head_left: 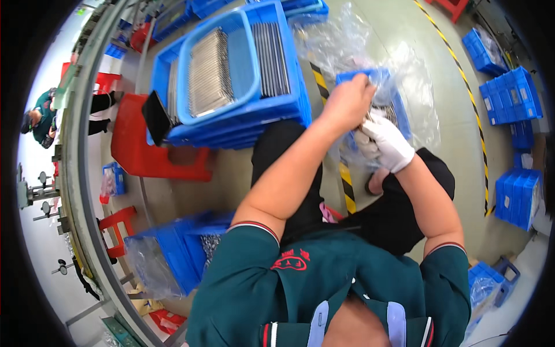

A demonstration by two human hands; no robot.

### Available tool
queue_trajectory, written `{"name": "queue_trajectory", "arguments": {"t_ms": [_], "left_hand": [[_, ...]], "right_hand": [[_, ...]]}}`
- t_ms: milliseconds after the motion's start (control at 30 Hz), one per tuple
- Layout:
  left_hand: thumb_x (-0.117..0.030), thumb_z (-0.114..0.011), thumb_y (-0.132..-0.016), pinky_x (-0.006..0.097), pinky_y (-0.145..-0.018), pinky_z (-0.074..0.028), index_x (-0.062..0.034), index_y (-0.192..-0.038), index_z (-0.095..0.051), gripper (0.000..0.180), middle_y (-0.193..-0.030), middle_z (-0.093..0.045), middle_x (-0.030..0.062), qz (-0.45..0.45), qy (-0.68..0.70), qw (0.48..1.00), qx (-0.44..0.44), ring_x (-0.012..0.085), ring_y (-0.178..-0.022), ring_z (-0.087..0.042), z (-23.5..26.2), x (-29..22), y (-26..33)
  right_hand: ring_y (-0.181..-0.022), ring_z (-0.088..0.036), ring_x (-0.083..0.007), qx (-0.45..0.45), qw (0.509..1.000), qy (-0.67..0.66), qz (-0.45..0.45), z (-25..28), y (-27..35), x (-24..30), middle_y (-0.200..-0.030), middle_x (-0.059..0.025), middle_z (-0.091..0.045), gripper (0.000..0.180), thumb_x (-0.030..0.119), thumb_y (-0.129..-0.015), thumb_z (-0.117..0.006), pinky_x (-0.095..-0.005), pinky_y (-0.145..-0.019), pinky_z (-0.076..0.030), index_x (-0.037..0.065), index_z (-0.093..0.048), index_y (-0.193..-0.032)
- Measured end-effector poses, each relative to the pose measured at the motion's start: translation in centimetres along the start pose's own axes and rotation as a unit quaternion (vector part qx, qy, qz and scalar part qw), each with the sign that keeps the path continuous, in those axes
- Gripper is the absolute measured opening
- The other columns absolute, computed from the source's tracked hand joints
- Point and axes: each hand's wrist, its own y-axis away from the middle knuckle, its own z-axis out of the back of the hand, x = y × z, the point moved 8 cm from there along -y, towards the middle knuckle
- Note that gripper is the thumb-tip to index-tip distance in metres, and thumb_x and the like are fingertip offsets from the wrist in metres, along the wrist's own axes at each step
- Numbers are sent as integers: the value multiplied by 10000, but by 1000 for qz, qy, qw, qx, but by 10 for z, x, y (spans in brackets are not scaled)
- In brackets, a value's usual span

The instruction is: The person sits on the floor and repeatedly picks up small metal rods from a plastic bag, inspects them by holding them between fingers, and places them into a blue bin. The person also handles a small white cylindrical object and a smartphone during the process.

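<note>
My left hand (348,104) is bare, its fingers bent and pressed together. Beside it, my right hand (388,143) wears a white glove and has its fingers curled. Both meet over a small blue bin (403,124), and a thin bit of metal shows between them, mostly hidden by the fingers. Inside the bin lie slim metal parts (386,111). Clear plastic film (419,87) spreads around the bin's rim. To the left, a light-blue tray (250,63) holds a row of shiny metal rods (209,72), resting on stacked blue crates (298,87).
Darker rods (270,58) stand in the crate beside the tray. A red stool (130,136) is left of the stack, and a plastic-draped blue crate (167,251) sits lower left. Yellow-black tape (471,95) crosses the floor before blue crates (509,95). Another person (43,118) is at far left.
</note>
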Motion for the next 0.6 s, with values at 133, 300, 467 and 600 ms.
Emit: {"name": "queue_trajectory", "arguments": {"t_ms": [133, 300, 467, 600], "left_hand": [[-241, -508, -932, 336, -510, -459, 21, -941, -541, 264, -651, -579, 127, -9, 46, 998, -40, 182, -556, -596, 8, 5, -5], [-239, -485, -942, 310, -495, -419, 2, -891, -518, 249, -672, -585, 101, 51, 163, 980, -102, 163, -527, -529, 33, 24, -13], [-256, -488, -954, 222, -436, -328, -51, -862, -510, 226, -661, -539, 35, 136, 411, 901, 9, 79, -461, -424, 21, 18, -2], [-273, -519, -946, 230, -460, -327, -55, -873, -519, 229, -658, -527, 41, 158, 561, 807, 94, 101, -477, -421, 1, 10, 2]], "right_hand": [[-454, -345, -28, -81, 983, 144, 84, 9, 9, 16, -580, 51, -436, 263, 291, -943, -498, -202, -414, -269, 49, -564, -860], [-478, -362, -26, -106, 972, 165, 128, 22, 17, 37, -594, 58, -453, 296, 325, -930, -520, -188, -438, -275, 50, -578, -839], [-491, -373, -19, -130, 965, 156, 164, 25, 27, 68, -635, 44, -473, 236, 273, -921, -546, -175, -434, -271, 40, -586, -919], [-488, -383, -15, -102, 974, 113, 167, 30, 24, 75, -644, 40, -491, 221, 243, -909, -573, -169, -423, -270, 24, -589, -929]]}}
